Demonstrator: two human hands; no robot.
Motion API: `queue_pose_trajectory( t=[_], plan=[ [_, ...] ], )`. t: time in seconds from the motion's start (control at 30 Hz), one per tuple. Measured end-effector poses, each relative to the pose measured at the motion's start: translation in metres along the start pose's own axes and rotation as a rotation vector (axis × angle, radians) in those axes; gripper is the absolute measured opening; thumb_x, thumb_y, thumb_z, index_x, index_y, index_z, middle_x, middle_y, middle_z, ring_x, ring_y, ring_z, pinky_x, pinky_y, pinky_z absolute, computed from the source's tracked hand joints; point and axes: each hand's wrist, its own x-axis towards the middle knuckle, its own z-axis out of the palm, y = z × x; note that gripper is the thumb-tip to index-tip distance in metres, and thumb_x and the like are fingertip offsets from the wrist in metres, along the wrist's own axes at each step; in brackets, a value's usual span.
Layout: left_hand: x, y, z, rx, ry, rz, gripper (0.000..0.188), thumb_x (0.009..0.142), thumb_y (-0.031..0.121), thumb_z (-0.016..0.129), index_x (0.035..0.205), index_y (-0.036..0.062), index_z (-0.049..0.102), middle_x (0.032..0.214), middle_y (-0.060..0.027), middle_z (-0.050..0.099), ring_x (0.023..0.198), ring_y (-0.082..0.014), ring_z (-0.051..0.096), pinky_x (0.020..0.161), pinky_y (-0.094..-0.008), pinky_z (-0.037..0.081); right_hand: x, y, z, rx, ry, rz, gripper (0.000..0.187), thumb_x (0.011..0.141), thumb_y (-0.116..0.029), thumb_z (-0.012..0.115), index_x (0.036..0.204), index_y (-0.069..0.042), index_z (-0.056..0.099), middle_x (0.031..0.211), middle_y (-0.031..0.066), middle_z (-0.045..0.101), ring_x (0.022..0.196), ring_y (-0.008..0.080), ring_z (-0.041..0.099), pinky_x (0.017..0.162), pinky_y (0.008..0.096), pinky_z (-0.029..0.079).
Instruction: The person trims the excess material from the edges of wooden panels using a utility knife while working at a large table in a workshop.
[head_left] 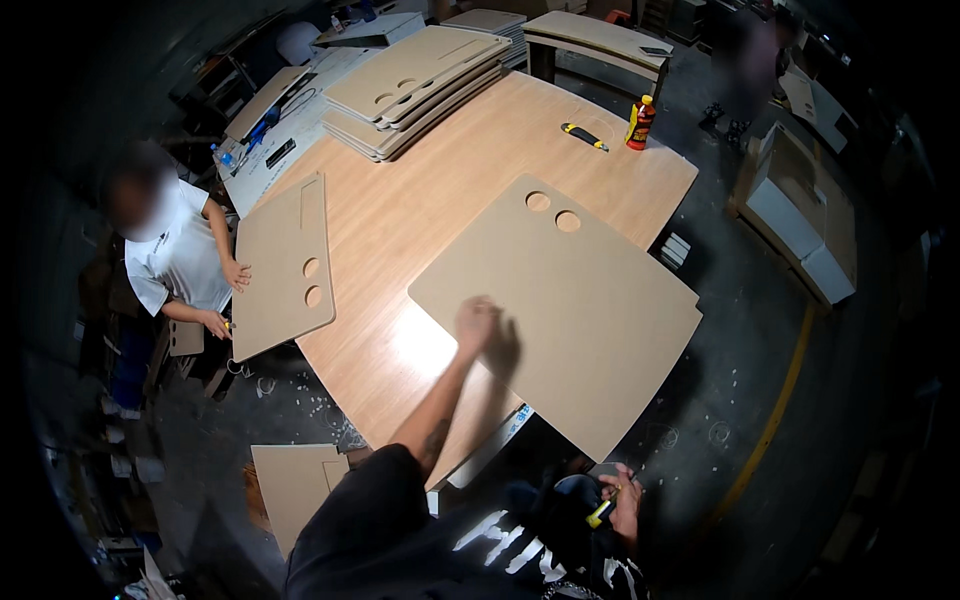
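A flat tan board (575,315) with two round holes near its far corner lies in front of me, its near and right parts jutting past the table edge. My left hand (478,322) is over the board's left side, fingers curled in; what they hold, if anything, is hidden. A shadow falls on the board beside it. Low at the board's near corner, my right hand (625,500) is closed round a yellow and black utility knife (601,514). Another yellow and black utility knife (584,137) lies farther off on the table.
The wood-coloured table (375,215) carries a stack of similar boards (410,85) and a red bottle with yellow cap (640,123). At left a co-worker (185,240) in white handles another holed board (283,265). White boxes (800,210) stand on the floor at right.
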Motion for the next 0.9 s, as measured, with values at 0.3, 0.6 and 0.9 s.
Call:
queue_pose_trajectory(
  t=[0.3,0.6,0.9],
  plan=[
    [0.016,0.031,0.173,0.795,-0.153,0.466,0.058,0.098,0.037,0.039,0.142,0.0001,0.035,0.152,-0.0257,0.024,0.141,-0.0405,0.021,0.112,-0.0594,0.015,-0.009,0.081,-0.092,0.253,0.097,0.166,0.062,0.099,-0.055,0.038,0.138,-0.006,0.041,0.096,0.0167,0.066,0.068,0.02,0.059,0.06,0.0347,0.049],
    [0.015,0.052,0.186,0.918,-0.167,0.36,0.068,0.098,0.046,0.032,0.15,0.0024,0.025,0.158,-0.0229,0.014,0.147,-0.0369,0.01,0.115,-0.0605,0.004,0.036,0.039,-0.137,0.25,0.025,0.286,0.048,0.101,-0.035,0.04,0.138,-0.004,0.043,0.117,0.0128,0.06,0.09,0.0188,0.059,0.08,0.0329,0.048],
    [0.011,0.056,0.184,0.909,-0.139,0.36,0.068,0.097,0.046,0.035,0.149,0.0025,0.027,0.156,-0.0234,0.018,0.146,-0.0372,0.013,0.115,-0.0592,0.006,0.03,-0.149,-0.097,0.008,-0.195,-0.32,0.04,0.099,-0.015,0.046,0.137,-0.002,0.046,0.125,0.011,0.058,0.103,0.0178,0.059,0.092,0.0305,0.047]
  ],
)
